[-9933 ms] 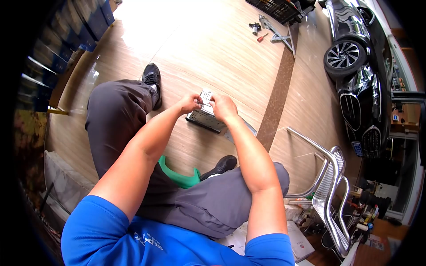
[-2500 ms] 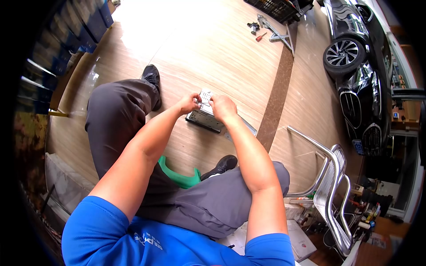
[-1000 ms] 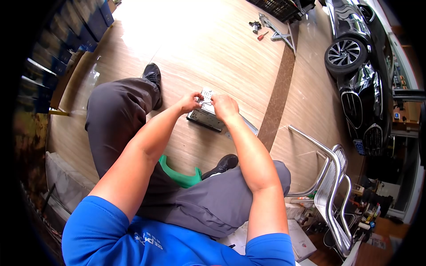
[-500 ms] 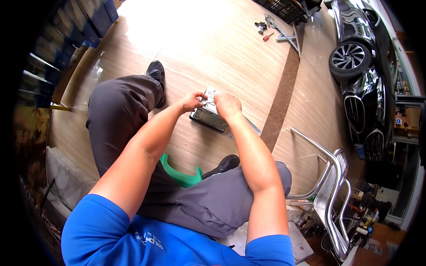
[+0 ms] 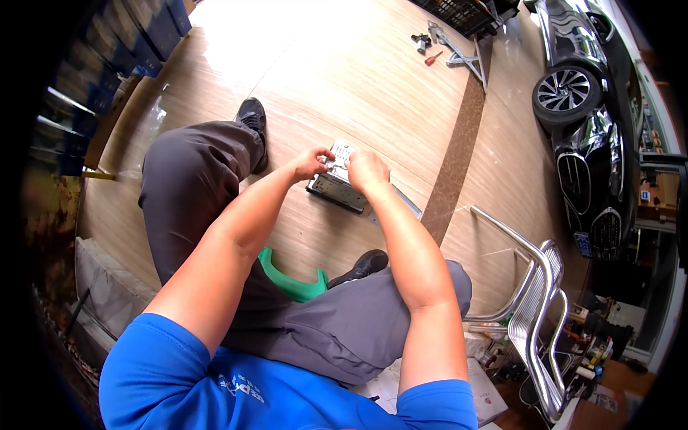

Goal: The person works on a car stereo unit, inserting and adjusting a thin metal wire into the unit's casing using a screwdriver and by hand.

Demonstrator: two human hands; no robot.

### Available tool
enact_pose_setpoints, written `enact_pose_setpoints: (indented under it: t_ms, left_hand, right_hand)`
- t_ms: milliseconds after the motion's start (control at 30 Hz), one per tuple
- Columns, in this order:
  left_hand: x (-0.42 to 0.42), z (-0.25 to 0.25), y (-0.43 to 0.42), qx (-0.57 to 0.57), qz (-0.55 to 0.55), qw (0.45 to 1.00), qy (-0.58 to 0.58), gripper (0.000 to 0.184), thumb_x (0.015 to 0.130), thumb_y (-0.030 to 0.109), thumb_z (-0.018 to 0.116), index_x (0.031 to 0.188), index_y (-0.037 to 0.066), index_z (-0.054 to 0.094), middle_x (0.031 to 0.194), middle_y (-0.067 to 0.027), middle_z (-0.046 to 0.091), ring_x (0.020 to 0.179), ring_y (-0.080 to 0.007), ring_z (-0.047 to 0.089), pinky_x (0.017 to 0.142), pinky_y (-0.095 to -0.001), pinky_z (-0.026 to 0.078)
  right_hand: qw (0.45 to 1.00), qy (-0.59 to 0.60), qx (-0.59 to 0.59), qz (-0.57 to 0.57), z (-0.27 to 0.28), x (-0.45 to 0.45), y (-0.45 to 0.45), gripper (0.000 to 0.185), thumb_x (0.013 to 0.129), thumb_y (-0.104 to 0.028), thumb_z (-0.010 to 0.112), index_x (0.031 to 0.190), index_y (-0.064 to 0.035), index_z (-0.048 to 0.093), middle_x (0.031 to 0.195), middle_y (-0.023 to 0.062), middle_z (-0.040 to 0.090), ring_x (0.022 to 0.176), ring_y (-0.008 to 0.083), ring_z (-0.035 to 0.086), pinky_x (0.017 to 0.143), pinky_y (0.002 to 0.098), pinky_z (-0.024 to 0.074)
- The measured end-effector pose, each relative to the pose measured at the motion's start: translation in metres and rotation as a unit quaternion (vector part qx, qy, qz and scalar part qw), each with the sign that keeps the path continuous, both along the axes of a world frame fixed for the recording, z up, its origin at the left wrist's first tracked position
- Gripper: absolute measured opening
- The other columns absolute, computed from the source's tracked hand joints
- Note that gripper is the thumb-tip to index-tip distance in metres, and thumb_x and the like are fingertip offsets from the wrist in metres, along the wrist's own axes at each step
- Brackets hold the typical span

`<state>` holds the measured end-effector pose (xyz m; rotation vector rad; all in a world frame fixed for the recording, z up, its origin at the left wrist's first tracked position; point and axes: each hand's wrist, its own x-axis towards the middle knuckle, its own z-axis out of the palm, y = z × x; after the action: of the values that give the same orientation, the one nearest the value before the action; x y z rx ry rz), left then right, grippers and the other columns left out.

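Note:
On the floor in front of me is a boxy metal-cased unit point(image 5: 337, 190) that looks like a car stereo, with holes in its side and a dark lower edge. A pale slotted metal plate point(image 5: 342, 152) shows at its far end. My left hand point(image 5: 309, 165) grips the left edge of that end with bent fingers and thumb. Closed over the right side of the same end is my right hand point(image 5: 368, 171); its fingertips are hidden, so anything small in them cannot be made out. A flat metal piece point(image 5: 407, 206) sticks out beyond my right wrist.
A green curved plastic piece point(image 5: 292, 285) lies between my legs. Farther off are a red-handled tool point(image 5: 433, 59), a metal bracket point(image 5: 462, 59) and a black crate point(image 5: 459, 16). A tubular metal chair point(image 5: 534, 308) and a black car point(image 5: 584, 136) stand on the right.
Both hands stay at the unit's far end. The right hand has shifted very slightly, and a little more of the slotted plate shows.

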<state>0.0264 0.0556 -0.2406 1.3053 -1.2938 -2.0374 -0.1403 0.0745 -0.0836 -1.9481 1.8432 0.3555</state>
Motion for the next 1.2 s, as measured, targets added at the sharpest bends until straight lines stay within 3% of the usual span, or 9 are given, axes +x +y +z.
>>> enact_pose_setpoints:
  t_ms: [233,267,367,500,700,867,1000,1100,1200]
  left_hand:
    - [0.001,0.012,-0.003,0.057,0.028,0.998,-0.006,0.033,0.085,-0.001,0.06,0.116,0.012,0.061,0.075,0.0016,0.054,0.062,-0.0084,0.05,0.049,-0.0239,0.042]
    - [0.003,0.011,-0.007,0.063,0.046,0.997,-0.009,0.036,0.088,0.005,0.058,0.122,0.015,0.06,0.081,0.0021,0.056,0.072,-0.0104,0.055,0.06,-0.0266,0.048]
    - [0.001,0.024,-0.015,0.013,0.155,0.983,-0.103,0.038,0.088,0.004,0.054,0.124,0.013,0.06,0.087,-0.0006,0.057,0.073,-0.0121,0.056,0.059,-0.0279,0.049]
    - [-0.019,0.045,-0.032,-0.047,0.162,0.979,-0.112,0.037,0.088,0.007,0.056,0.125,0.009,0.06,0.092,-0.0031,0.06,0.075,-0.0118,0.057,0.058,-0.0264,0.049]
    - [-0.084,0.214,-0.041,-0.245,-0.034,0.969,-0.024,0.032,0.095,0.022,0.059,0.123,0.005,0.061,0.092,-0.0031,0.062,0.08,-0.0122,0.058,0.067,-0.0275,0.051]
    - [-0.083,0.331,-0.028,-0.547,-0.219,0.798,-0.13,0.026,0.091,0.014,0.064,0.115,0.004,0.065,0.093,-0.0127,0.066,0.084,-0.0228,0.063,0.076,-0.0345,0.053]
    - [-0.058,0.339,-0.014,-0.54,-0.228,0.803,-0.109,0.029,0.088,0.017,0.066,0.114,0.004,0.066,0.095,-0.0183,0.069,0.093,-0.0325,0.066,0.084,-0.04,0.052]
    - [-0.047,0.337,-0.008,-0.505,-0.407,0.655,-0.387,0.048,0.088,0.02,0.069,0.132,0.009,0.056,0.103,-0.0175,0.067,0.101,-0.0316,0.065,0.092,-0.0426,0.051]
    - [-0.039,0.342,-0.002,-0.455,-0.36,0.73,-0.362,0.054,0.088,0.02,0.068,0.138,0.011,0.051,0.109,-0.0157,0.066,0.104,-0.0323,0.063,0.092,-0.0422,0.05]
  right_hand:
    - [1.0,-0.011,-0.006,-0.004,-0.004,-0.012,0.005,0.029,0.093,-0.035,0.058,0.104,-0.0109,0.071,0.107,0.0151,0.069,0.103,0.0328,0.065,0.087,0.0451,0.0514]
    - [1.0,-0.011,-0.005,-0.009,-0.004,-0.018,0.007,0.029,0.093,-0.035,0.058,0.104,-0.0109,0.071,0.107,0.0151,0.069,0.103,0.0328,0.065,0.087,0.0451,0.0514]
    - [0.993,-0.06,-0.062,-0.084,0.02,-0.037,0.011,0.029,0.093,-0.032,0.058,0.098,-0.0072,0.071,0.101,0.0219,0.069,0.099,0.0368,0.066,0.085,0.045,0.0528]
    - [0.982,-0.069,-0.105,-0.138,0.024,-0.077,0.027,0.025,0.092,-0.029,0.06,0.101,-0.0079,0.069,0.101,0.0208,0.069,0.099,0.037,0.065,0.085,0.0462,0.0517]
    - [0.975,-0.093,-0.145,-0.142,0.013,-0.138,0.073,0.021,0.09,-0.022,0.061,0.104,-0.0064,0.065,0.101,0.0202,0.068,0.099,0.0388,0.064,0.085,0.047,0.0504]
    - [0.982,-0.034,-0.117,-0.146,-0.013,-0.177,0.106,0.02,0.091,-0.019,0.06,0.106,-0.0072,0.064,0.102,0.0214,0.068,0.101,0.0394,0.063,0.086,0.0467,0.0503]
    - [0.976,-0.027,-0.056,-0.21,-0.038,-0.195,0.133,0.022,0.091,-0.019,0.06,0.105,-0.002,0.063,0.103,0.0236,0.067,0.103,0.0397,0.063,0.088,0.0467,0.0497]
    - [0.976,-0.019,-0.029,-0.213,-0.062,-0.212,0.152,0.024,0.089,-0.018,0.062,0.105,-0.0003,0.061,0.103,0.0255,0.066,0.103,0.0399,0.063,0.089,0.0459,0.0496]
    - [0.977,-0.025,-0.004,-0.21,-0.077,-0.226,0.157,0.023,0.085,-0.014,0.063,0.103,0.0003,0.062,0.103,0.0259,0.066,0.104,0.0397,0.063,0.09,0.0449,0.0497]
